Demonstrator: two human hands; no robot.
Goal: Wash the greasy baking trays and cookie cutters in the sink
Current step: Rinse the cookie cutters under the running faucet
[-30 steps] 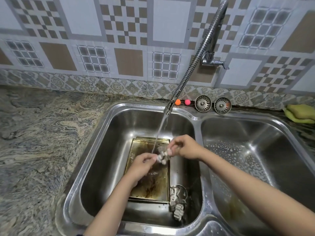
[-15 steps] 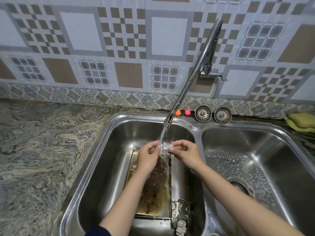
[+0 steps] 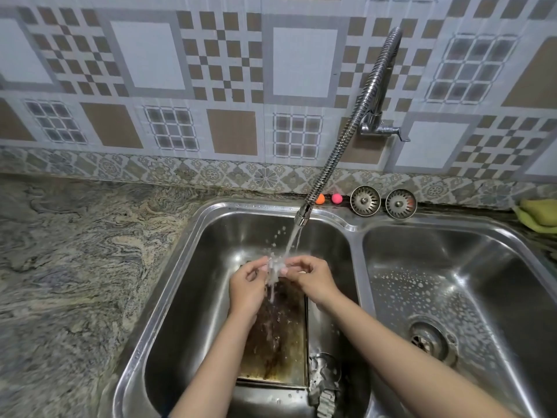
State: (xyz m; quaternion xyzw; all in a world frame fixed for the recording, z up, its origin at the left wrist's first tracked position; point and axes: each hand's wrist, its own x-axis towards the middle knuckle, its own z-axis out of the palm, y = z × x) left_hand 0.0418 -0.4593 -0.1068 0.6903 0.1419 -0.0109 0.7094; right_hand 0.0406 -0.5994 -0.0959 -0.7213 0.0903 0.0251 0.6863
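Note:
A small metal cookie cutter (image 3: 275,265) is pinched between my left hand (image 3: 247,286) and my right hand (image 3: 313,279), right under the stream from the flexible tap (image 3: 340,146). Splashing water blurs it. Both hands hover over the left sink basin (image 3: 193,282). Below them a greasy, brown-stained baking tray (image 3: 280,342) lies flat on the basin floor. More cookie cutters (image 3: 324,381) lie in a heap at the tray's near right corner.
The right basin (image 3: 452,282) holds foam specks and an open drain (image 3: 426,340). Two strainer plugs (image 3: 382,202) and two small coloured balls (image 3: 328,199) sit on the back ledge. A yellow-green sponge (image 3: 539,214) lies far right. Granite counter (image 3: 75,267) stretches left.
Both hands lifted the cookie cutter up from just above the tray into the thicker part of the stream near the spout. Water now splashes off it.

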